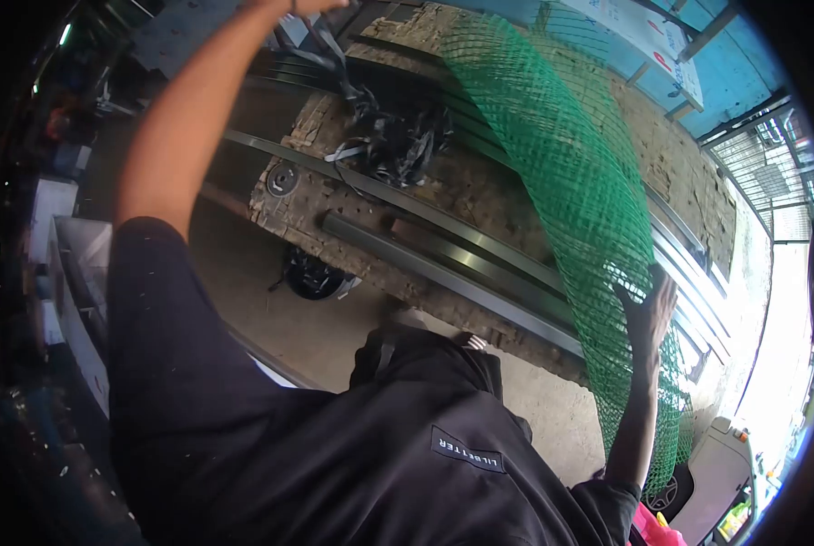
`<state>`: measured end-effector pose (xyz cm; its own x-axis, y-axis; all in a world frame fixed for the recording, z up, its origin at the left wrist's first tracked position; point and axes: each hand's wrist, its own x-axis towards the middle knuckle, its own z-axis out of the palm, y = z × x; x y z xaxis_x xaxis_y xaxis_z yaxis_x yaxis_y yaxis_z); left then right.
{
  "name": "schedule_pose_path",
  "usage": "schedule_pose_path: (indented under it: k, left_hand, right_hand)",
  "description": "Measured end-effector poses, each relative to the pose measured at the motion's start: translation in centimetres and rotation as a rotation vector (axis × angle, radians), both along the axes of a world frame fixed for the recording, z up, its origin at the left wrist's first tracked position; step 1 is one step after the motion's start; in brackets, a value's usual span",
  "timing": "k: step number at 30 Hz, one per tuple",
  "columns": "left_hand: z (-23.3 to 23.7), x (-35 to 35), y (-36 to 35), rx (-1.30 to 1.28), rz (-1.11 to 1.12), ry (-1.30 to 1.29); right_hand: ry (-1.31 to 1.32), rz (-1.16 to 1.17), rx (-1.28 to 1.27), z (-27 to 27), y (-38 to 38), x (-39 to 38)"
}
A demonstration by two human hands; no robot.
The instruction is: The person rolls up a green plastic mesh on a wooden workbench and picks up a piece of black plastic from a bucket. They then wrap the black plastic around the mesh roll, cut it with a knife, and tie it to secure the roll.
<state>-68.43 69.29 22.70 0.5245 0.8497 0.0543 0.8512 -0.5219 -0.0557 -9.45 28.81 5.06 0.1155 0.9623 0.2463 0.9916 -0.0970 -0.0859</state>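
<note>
My left hand (320, 5) is at the top edge, partly cut off, closed on black plastic strips (327, 45). These strips run down to a tangled black bundle (396, 136) on the worn bench. On my right, a long roll of green plastic mesh (552, 150) lies across the bench and hangs over its near edge. My right hand (648, 309) rests against the lower part of this mesh, with thumb and fingers spread. Just where its fingertips meet the netting is hard to make out.
Metal bars (452, 278) lie lengthwise along the rough wooden bench (284, 214), with a round metal disc (282, 179) near its left end. A dark round object (314, 278) sits below. A white vehicle (712, 478) stands at lower right, and a wire cage (771, 173) beyond.
</note>
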Motion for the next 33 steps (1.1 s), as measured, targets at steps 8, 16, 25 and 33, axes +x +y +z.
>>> schedule_pose_path:
  k: [8, 16, 25, 33]
  left_hand:
    - [-20.9, -1.7, -9.4, -0.003, 0.016, -0.533]
    - [-30.1, -5.7, -9.1, -0.651, 0.335, -0.807]
    - [9.4, -0.2, -14.6, -0.468, 0.092, -1.227]
    - [10.7, 7.4, -18.5, -0.706, 0.288, -0.691]
  right_hand:
    - [-0.037, -0.029, -0.011, -0.3, -0.7, -0.7]
    - [-0.046, -0.028, -0.004, 0.2, -0.3, -0.6]
    - [0.042, -0.006, 0.023, -0.3, 0.2, 0.1]
    - [0.039, 0.02, 0.08, 0.0, -0.5, -0.5]
